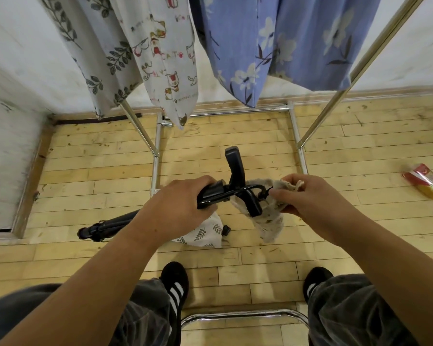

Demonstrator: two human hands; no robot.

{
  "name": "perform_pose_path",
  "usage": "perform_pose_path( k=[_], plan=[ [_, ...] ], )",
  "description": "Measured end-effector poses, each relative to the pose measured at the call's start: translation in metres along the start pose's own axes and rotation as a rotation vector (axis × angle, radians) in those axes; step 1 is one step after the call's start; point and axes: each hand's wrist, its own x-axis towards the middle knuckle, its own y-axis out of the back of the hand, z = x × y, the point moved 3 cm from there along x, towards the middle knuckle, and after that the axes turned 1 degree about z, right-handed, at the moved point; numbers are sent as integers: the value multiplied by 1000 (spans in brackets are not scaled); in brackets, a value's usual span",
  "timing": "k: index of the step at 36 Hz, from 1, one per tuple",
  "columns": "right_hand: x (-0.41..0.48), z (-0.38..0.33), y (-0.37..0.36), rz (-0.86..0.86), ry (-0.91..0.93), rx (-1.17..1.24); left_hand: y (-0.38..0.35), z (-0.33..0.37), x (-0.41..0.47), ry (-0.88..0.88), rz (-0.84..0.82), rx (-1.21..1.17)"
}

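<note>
Left hand [183, 203]: fingers curled round one end of a black clip hanger [235, 168], holding it at waist level over the wooden floor [348, 221]. Judged purpose: to steady the hanger so the other hand can work at it.

Right hand [303, 196]: thumb and fingertips pinch the bunched top edge of a beige speckled cloth [270, 221], right against the hanger's wire loop. Whether a clip already bites the cloth cannot be told; the fingers cover that spot. The rest of the cloth hangs slack below the hanger, clear of the floor.

Step in hand, as judged: fixing the cloth to the hanger before it goes up on the rail.

Surroundings: a chrome drying rack [295, 126] stands directly ahead, within reach. On it hang a leaf-print cloth [105, 58], a cat-print cloth [165, 66] and a blue floral cloth [273, 46]. A second leaf-print piece [205, 233] lies on the floor under the left hand, likely awaiting its turn. Beside it lies a black folded stand [103, 227], its type uncertain. A red and yellow packet [425, 181] lies well apart to the right.
</note>
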Motion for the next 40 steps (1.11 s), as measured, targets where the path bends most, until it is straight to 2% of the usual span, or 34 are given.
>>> perform_pose_path(
  k=[6, 12, 17, 23, 30, 36, 40],
  plan=[
    [0, 3, -2, 72, 58, -225, -5, 4, -3, -18, -72, -83],
    [5, 5, 3, 167, 61, -353, -6, 6, -4, -35, -113, -123],
    [5, 7, 6, 204, 27, -334, -6, 8, -5, -22, -141, -146],
    [7, 5, 7, 222, 131, -345, -3, 10, -5, -16, -154, -154],
    [9, 6, 14, 371, 194, -398, -1, 11, -7, -42, -179, -201],
    [7, 3, 15, 298, 204, -146, 0, 15, -7, -74, -204, -191],
    [3, -2, 7, 199, 239, -150, -1, 13, -6, -78, -193, -186]
  ],
)
